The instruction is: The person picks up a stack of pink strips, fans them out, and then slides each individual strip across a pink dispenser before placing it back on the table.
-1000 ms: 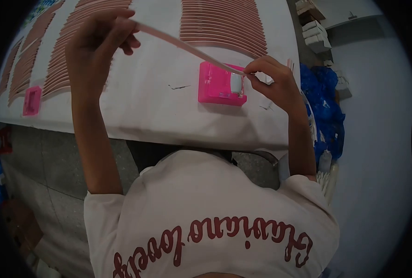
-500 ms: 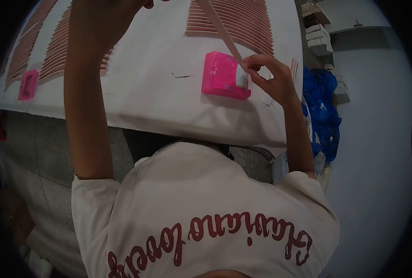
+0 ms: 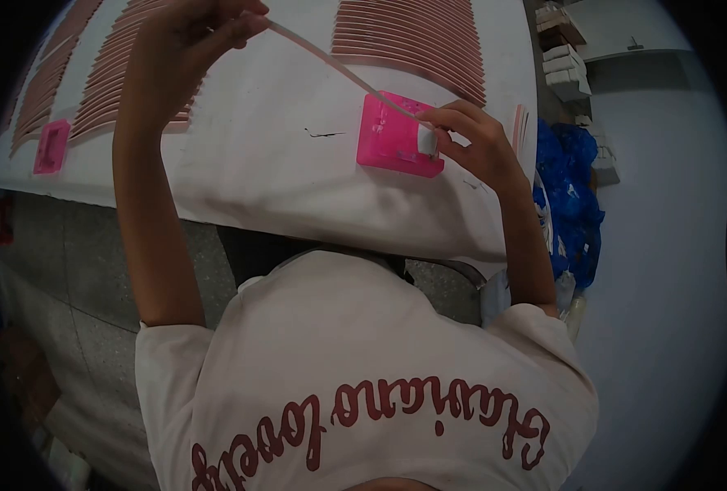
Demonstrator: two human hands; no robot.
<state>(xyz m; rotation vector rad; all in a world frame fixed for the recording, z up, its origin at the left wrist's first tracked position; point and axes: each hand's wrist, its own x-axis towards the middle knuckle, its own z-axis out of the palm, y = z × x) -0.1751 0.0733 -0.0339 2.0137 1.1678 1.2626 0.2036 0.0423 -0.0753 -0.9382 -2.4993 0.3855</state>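
We see the left hand (image 3: 185, 41) raised, its fingers (image 3: 232, 23) pinched narrow around one end of a long pale strip (image 3: 330, 65). The strip runs taut and slanting from those fingers down to the right hand (image 3: 474, 147). The right fingers (image 3: 449, 123) are closed on the strip's other end, right against a small white piece (image 3: 426, 141) at the edge of a pink block (image 3: 389, 135), which lies just beside and under them on the white table cover (image 3: 273, 188). Beyond both sets of fingers lie rows of similar strips (image 3: 412, 37), and a smaller pink block (image 3: 52, 147) sits well apart, below and outward of the left fingers.
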